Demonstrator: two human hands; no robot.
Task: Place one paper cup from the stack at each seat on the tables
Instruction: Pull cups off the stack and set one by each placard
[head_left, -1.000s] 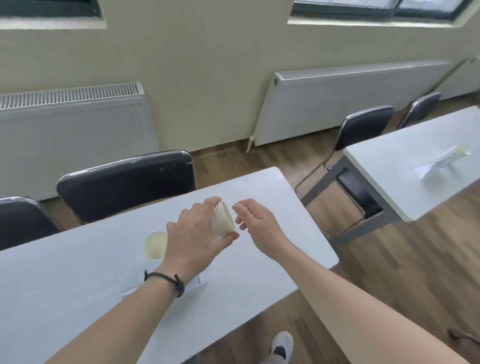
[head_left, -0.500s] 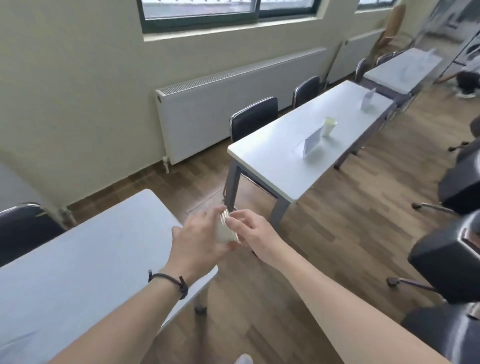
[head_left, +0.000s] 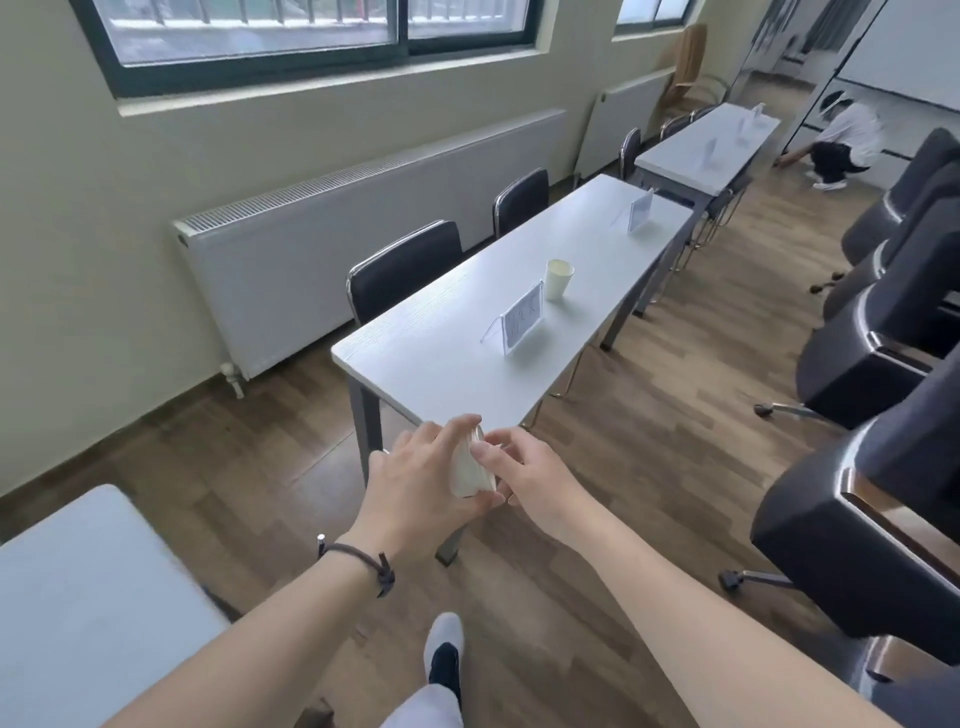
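My left hand (head_left: 415, 483) grips a short stack of white paper cups (head_left: 469, 473) lying sideways, held in the air over the floor just before the near corner of a white table (head_left: 447, 358). My right hand (head_left: 530, 478) pinches the stack's open end with its fingertips. One paper cup (head_left: 558, 279) stands upright on that table beside a clear name card (head_left: 521, 321). A second name card (head_left: 640, 209) stands at the table's far end with no cup by it.
Black chairs (head_left: 402, 270) line the table's window side, radiators behind them. Another white table corner (head_left: 88, 587) lies at the lower left, a third table (head_left: 711, 145) farther back. Black office chairs (head_left: 878, 332) crowd the right. A person (head_left: 844, 143) crouches far right.
The view has swung from the first table to the aisle and the following table, which is now closer. Both hands stay on the cup stack; my right fingers have closed on its end.
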